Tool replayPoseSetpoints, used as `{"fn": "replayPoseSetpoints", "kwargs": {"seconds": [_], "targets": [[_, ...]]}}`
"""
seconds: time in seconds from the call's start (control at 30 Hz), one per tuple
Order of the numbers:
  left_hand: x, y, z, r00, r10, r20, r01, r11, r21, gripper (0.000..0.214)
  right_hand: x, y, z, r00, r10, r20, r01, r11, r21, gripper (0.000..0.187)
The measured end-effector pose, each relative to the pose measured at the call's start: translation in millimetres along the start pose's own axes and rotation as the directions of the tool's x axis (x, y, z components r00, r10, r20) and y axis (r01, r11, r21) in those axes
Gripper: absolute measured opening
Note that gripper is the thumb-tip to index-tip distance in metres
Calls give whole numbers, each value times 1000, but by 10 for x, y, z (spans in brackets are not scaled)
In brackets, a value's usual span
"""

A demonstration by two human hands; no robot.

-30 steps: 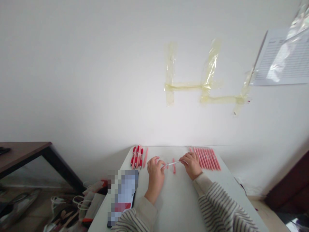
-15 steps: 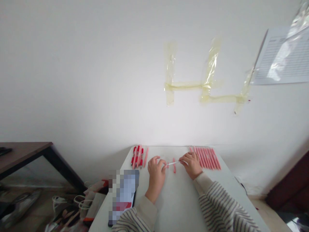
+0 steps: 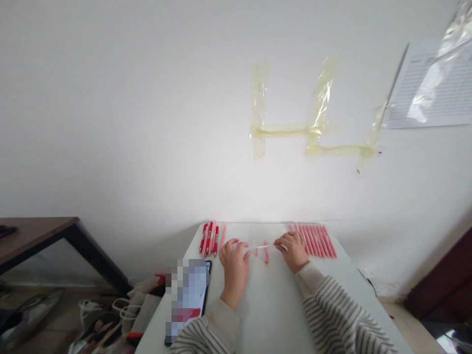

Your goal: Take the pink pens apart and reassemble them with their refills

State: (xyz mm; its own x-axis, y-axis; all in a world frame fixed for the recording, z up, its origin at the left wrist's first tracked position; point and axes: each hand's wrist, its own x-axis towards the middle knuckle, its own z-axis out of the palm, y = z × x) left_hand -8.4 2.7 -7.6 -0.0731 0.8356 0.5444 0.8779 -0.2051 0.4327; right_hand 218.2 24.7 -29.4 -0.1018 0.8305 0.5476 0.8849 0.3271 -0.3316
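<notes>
Since half a second ago the left hand (image 3: 234,259) has let go of the thin white plastic pen refill (image 3: 266,246) and drawn back to the left; it now rests half-curled on the white rectangular table (image 3: 273,305), gripping nothing that shows. The right hand (image 3: 294,250) has not moved and stays pinched shut on the refill's right end, holding it level just above the middle of the table's far half. Under the refill on the table lie a short pink plastic pen barrel (image 3: 265,256) and a smaller pink piece (image 3: 256,252). At the table's far left corner is a bunch of red-and-white pens (image 3: 209,238); at its far right corner, a row of pink pen barrels (image 3: 315,241) laid side by side. A dark-edged phone (image 3: 189,295), blurred, lies on the table's left edge. Behind the table rises a white wall with yellowed strips of tape (image 3: 287,132) and a lined paper sheet (image 3: 435,88). Left of the table stand a brown wooden side table (image 3: 33,238) and a heap of cables and bags (image 3: 110,319) on the floor.
</notes>
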Motion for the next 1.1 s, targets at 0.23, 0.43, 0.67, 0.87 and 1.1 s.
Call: {"fn": "replayPoseSetpoints", "kwargs": {"seconds": [0.23,0.43,0.67,0.87,1.1], "targets": [[-5,-8,-133,997,-33,-74,48,973,225,22,3,19,-12,999,36,-12,-35,999,36,13],[-23,6,-144,994,-88,-66,105,935,339,21,-3,23,-8,999,42,-26,-41,998,43,14],[-21,-1,-137,993,-112,-40,119,905,407,23,3,61,18,999,21,-49,-21,1000,10,13],[-8,-12,-126,994,-90,-62,106,920,378,21,-5,91,42,998,4,-68,-4,1000,-7,12],[26,25,-149,997,-74,-19,77,969,237,17,-13,126,47,995,7,-104,-9,1000,-22,14]]}}
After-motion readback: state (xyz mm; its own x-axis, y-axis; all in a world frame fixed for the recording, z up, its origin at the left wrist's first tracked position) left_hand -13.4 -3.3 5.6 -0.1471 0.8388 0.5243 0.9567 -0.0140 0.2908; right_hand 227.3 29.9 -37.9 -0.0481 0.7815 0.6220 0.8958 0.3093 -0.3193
